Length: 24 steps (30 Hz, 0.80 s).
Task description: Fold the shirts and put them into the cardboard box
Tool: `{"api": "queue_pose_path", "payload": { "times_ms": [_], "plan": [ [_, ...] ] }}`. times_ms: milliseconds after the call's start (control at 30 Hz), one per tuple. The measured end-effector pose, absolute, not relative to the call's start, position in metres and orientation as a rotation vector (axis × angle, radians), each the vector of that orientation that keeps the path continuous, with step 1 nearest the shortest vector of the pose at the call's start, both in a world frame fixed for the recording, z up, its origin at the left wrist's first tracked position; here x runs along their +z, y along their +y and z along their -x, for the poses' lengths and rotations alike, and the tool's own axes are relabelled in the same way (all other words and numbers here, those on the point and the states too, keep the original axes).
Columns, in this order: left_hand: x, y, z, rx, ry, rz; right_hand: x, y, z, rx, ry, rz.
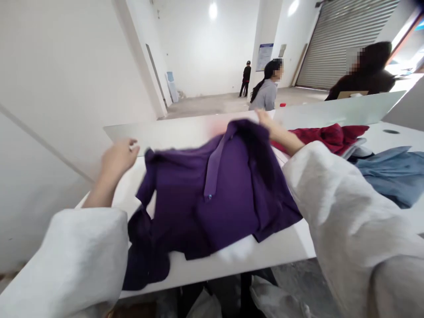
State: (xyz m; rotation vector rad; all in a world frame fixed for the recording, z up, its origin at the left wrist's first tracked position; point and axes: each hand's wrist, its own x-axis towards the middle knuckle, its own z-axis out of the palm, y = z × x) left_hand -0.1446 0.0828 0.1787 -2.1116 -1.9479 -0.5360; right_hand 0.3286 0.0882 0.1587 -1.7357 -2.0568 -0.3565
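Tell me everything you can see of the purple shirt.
A deep purple collared shirt of soft-looking fabric, with a narrow placket and small button. It lies rumpled on a white table, one part hanging over the near edge. The person's right hand is at its collar, blurred, so contact is unclear; the left hand is near its sleeve.

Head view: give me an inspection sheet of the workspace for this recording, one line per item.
surface: white table with a round hole at far right; white panel along its far edge.
job's things: rumpled purple collared shirt lying across the table, slightly blurred.
clutter: red garment and blue denim garment to the right.
grips: left hand empty, beyond the shirt; right hand above the collar, blurred, grip unclear.
cables: nothing seen.
surroundings: person in grey, person in black, dark-clad person, roller shutter, concrete floor.
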Motion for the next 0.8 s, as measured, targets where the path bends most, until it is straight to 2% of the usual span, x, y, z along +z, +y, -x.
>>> {"api": "queue_pose_path", "payload": {
  "times_ms": [133,300,400,533,667,800],
  "plan": [
    [0.106,0.065,0.143,-0.046,-1.905,2.55,0.068,0.064,-0.321,0.032,-2.372,1.978],
    [0.04,0.025,0.129,0.318,-1.668,2.996,-0.005,0.016,-0.335,0.391,-2.567,1.828],
    [0.009,0.016,0.11,0.272,-1.6,2.978,-0.036,0.003,-0.329,0.408,-2.566,1.852],
    [-0.029,0.023,0.085,0.042,-1.542,2.809,-0.062,0.015,-0.307,0.14,-2.514,1.958],
    [-0.055,0.042,0.063,-0.161,-1.493,2.624,-0.064,0.043,-0.291,0.043,-2.454,2.03],
    [-0.058,0.075,0.044,-0.161,-1.576,2.552,-0.057,0.072,-0.279,0.011,-2.332,2.154]
  ]
}}
